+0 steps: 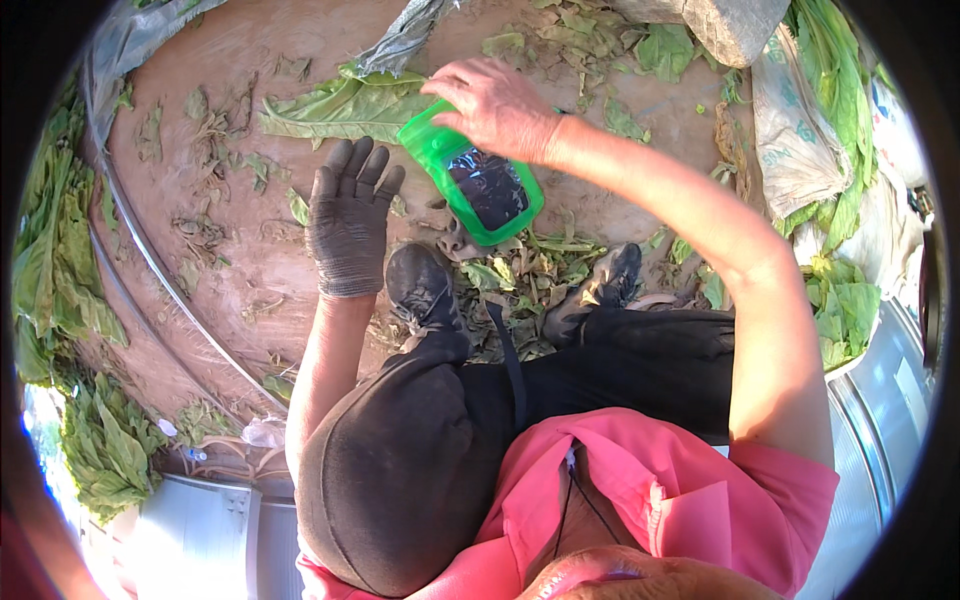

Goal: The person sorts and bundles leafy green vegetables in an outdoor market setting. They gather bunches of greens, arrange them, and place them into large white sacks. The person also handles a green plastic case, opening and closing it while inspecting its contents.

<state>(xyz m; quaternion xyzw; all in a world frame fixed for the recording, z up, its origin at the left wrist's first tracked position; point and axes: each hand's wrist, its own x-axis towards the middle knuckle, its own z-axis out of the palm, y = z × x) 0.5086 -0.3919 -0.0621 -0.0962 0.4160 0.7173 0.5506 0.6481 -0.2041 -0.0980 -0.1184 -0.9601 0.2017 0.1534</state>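
Observation:
My left hand (351,217) wears a dark, soiled knit glove. Its fingers are slightly apart, and nothing is in it. To its right is a bright green phone pouch (448,171) with a clear window, through which a dark, reflective screen (489,186) shows. My bare right hand (499,109) lies over the upper end of this pouch. Whether those fingers grip it or only rest on it is unclear, because the hand covers that edge. A large green leaf (337,109) lies on the ground just beyond the pouch.
Dry leaf scraps (551,277) litter the bare earth around my shoes (424,285). A bent metal rod (161,270) curves along the left. Leaf piles (56,277) stand there too. On the right are a woven sack (799,135), more leaves (844,307) and a wooden log (735,30).

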